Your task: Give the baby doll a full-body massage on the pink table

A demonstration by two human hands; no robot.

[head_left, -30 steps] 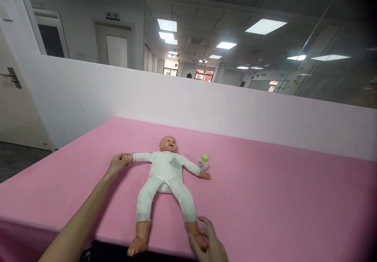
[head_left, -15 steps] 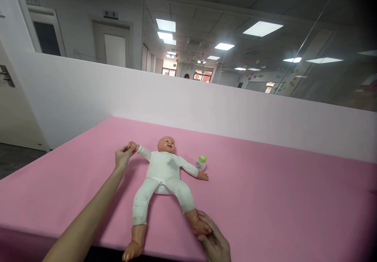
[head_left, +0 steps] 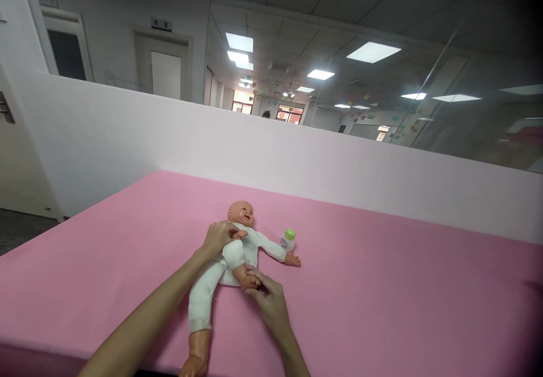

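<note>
A baby doll [head_left: 250,241] in a white suit lies on its back on the pink table [head_left: 365,298], its bald head toward the wall. My left hand [head_left: 219,238] is closed on the doll's hand at the left and holds it across the chest. Around the doll's foot at the right, my right hand [head_left: 268,293] is closed, with that leg bent up over the belly. The other leg stretches straight toward the near table edge. Beside the doll's outstretched arm stands a small bottle [head_left: 288,240] with a green cap.
A low white wall [head_left: 297,159] runs along the far side of the table, with glass above it. A door with a handle [head_left: 6,108] is at the far left.
My left hand has brought the doll's arm inward from the side onto its chest. My right hand has pushed the doll's foot up, bending the leg toward the belly.
</note>
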